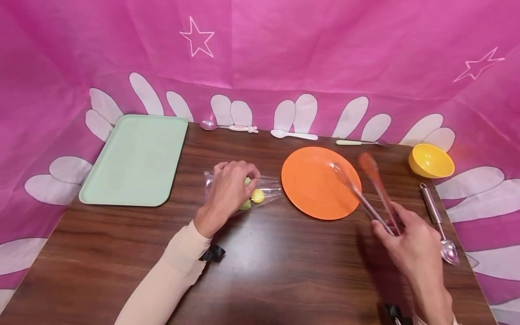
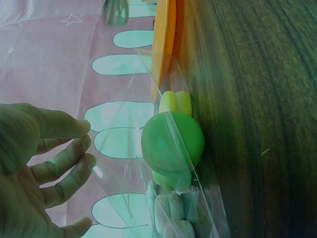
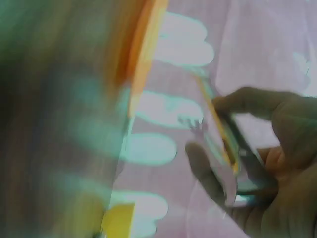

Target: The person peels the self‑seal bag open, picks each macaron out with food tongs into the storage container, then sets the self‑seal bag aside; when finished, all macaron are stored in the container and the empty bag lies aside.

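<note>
My left hand (image 1: 232, 187) pinches the raised film of a clear plastic bag (image 1: 270, 183) between thumb and fingers. Inside the bag lie a round green piece (image 2: 173, 143), a yellow macaron-like piece (image 1: 257, 196) and some whitish pieces (image 2: 171, 213); the hand partly covers them in the head view. My right hand (image 1: 418, 243) grips metal tongs (image 1: 371, 210), their arms spread with nothing between the tips. The tips hang over the right part of an orange plate (image 1: 313, 198). Motion blurs the right wrist view.
A pale green tray (image 1: 134, 158) lies at left. Two spoons (image 1: 209, 125) (image 1: 294, 135) and a cream-handled utensil (image 1: 349, 142) line the back edge. At right are a yellow bowl (image 1: 430, 162) and a metal scoop (image 1: 448, 250). Pink cloth (image 1: 260, 45) hangs behind the table.
</note>
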Demonstrator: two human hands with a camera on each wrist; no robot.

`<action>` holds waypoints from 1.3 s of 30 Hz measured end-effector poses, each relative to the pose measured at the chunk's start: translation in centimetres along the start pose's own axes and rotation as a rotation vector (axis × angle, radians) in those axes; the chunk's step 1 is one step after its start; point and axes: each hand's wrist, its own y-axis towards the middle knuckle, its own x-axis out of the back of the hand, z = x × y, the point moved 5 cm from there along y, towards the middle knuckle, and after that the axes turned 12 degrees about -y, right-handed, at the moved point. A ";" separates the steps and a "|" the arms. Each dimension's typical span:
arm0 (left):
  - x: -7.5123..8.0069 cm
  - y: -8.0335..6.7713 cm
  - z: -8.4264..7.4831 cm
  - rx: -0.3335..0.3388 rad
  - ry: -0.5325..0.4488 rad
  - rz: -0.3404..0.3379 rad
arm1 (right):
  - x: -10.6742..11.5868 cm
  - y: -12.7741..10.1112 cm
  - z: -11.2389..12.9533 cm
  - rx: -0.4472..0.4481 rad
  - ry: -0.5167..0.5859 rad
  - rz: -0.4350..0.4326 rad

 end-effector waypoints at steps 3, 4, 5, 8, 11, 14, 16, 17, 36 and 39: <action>-0.1 0.1 -0.1 -0.010 0.005 -0.009 | -0.5 0.3 2.7 0.126 0.087 -0.025; -0.1 0.1 -0.1 -0.013 0.008 -0.012 | -0.8 0.3 3.5 0.161 0.111 -0.018; -0.1 0.1 -0.2 -0.017 0.008 -0.015 | -1.1 0.3 4.2 0.190 0.129 -0.007; 0.0 0.2 -0.4 -0.034 0.012 -0.024 | -1.9 0.2 6.1 0.262 0.156 0.047; -0.1 0.2 -0.5 -0.050 0.011 -0.031 | -2.4 0.1 7.0 0.310 0.154 0.106; -0.2 0.3 -0.6 -0.061 0.008 -0.031 | -2.8 0.1 7.5 0.353 0.155 0.164; -0.3 0.3 -0.6 -0.069 0.008 -0.020 | -3.0 0.1 7.8 0.383 0.170 0.203; -0.3 0.3 -0.6 -0.076 0.008 -0.008 | -3.2 0.1 7.9 0.398 0.182 0.225; -0.3 0.1 -0.6 -0.183 -0.010 0.281 | -4.5 1.0 10.9 0.573 0.236 0.379; -0.2 0.1 -0.4 -0.180 -0.008 0.280 | -5.0 1.2 11.4 0.587 0.236 0.375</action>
